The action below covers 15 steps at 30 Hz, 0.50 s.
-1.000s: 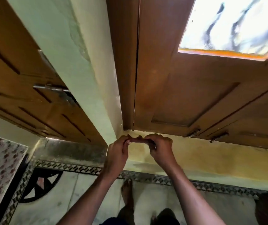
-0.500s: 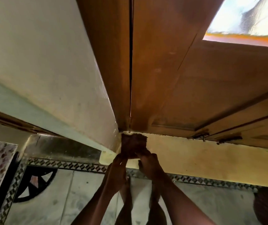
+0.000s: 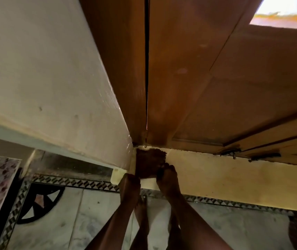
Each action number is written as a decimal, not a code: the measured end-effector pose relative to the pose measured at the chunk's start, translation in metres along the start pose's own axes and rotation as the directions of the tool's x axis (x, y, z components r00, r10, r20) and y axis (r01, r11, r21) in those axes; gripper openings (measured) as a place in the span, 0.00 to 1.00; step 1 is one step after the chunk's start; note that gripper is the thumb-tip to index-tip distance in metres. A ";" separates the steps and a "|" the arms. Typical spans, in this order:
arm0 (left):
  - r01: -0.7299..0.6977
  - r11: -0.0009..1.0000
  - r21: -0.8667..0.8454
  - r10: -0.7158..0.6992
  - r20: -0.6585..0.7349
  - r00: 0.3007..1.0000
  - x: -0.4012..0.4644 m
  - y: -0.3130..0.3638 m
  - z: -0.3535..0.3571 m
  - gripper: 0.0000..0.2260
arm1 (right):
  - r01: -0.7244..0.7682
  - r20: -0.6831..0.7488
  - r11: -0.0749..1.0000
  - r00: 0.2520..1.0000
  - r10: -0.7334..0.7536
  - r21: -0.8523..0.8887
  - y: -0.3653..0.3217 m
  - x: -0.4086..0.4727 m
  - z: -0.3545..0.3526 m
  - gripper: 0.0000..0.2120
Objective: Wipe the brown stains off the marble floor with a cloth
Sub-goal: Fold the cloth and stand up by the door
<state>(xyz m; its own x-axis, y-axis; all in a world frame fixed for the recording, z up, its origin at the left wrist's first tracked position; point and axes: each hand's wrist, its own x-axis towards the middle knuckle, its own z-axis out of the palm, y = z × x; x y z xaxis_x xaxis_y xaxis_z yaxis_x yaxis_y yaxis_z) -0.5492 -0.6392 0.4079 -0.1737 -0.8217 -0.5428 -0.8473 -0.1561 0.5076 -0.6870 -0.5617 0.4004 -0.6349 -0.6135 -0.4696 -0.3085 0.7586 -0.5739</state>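
Setting: wooden door [image 3: 207, 78] above, pale wall [image 3: 45, 78] to its left, yellowish sill [image 3: 225, 179] at the door's foot, marble floor [image 3: 82, 219] below with a black-and-white patterned border [image 3: 75, 183].
Cloth [image 3: 148, 163]: dark brown, coarse-looking, roughly square; spread flat on the sill in the corner where wall, door frame and sill meet; its top edge looks ragged and lies just under the door's bottom edge.
Left hand [image 3: 129, 184]: at the cloth's lower left corner; fingertips touch or tuck under that edge, but whether they pinch it cannot be told, since shadow and the back of the hand hide them.
Right hand [image 3: 167, 179]: at the cloth's lower right edge; fingers [image 3: 162, 167] curled and close together, their tips pressed onto the cloth.
Relative to the fingers: the cloth extends beyond both sets of fingertips, toward the door; bare sill runs to the right of the right fingers; the wall corner lies just left of the left fingers.
Stains: sill surface shows brownish-yellow discolouration right of the cloth.
Below the wrists: bare feet [image 3: 141, 213] on the floor, between the forearms.
Door detail: dark metal bolts [image 3: 266, 156] near its lower edge, well right of the hands.
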 end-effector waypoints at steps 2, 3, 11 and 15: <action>-0.001 1.000 0.010 0.001 -0.020 1.000 0.002 -0.002 -0.003 0.17 | -0.003 -0.017 1.000 1.000 0.003 0.021 0.000 0.000 0.003 0.14; 0.015 0.999 -0.031 -0.017 -0.058 0.998 0.004 -0.006 -0.004 0.14 | -0.008 -0.012 1.000 1.000 0.009 0.020 0.000 -0.001 0.004 0.12; -0.143 0.989 -0.049 0.128 -0.231 0.964 -0.002 -0.013 -0.006 0.06 | 0.040 -0.103 0.978 0.993 -0.062 -0.204 -0.003 -0.019 0.006 0.17; -0.334 0.943 -0.008 0.328 -0.176 0.928 -0.008 -0.025 0.003 0.09 | 0.120 0.090 0.954 0.991 -0.099 -0.276 -0.006 -0.026 0.001 0.24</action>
<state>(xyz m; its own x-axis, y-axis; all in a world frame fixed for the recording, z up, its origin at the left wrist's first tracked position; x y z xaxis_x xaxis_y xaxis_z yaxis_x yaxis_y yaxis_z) -0.5282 -0.6277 0.3976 -0.3506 -0.9103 -0.2200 -0.7368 0.1231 0.6648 -0.6683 -0.5506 0.4157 -0.5351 -0.7028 -0.4689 -0.5659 0.7102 -0.4187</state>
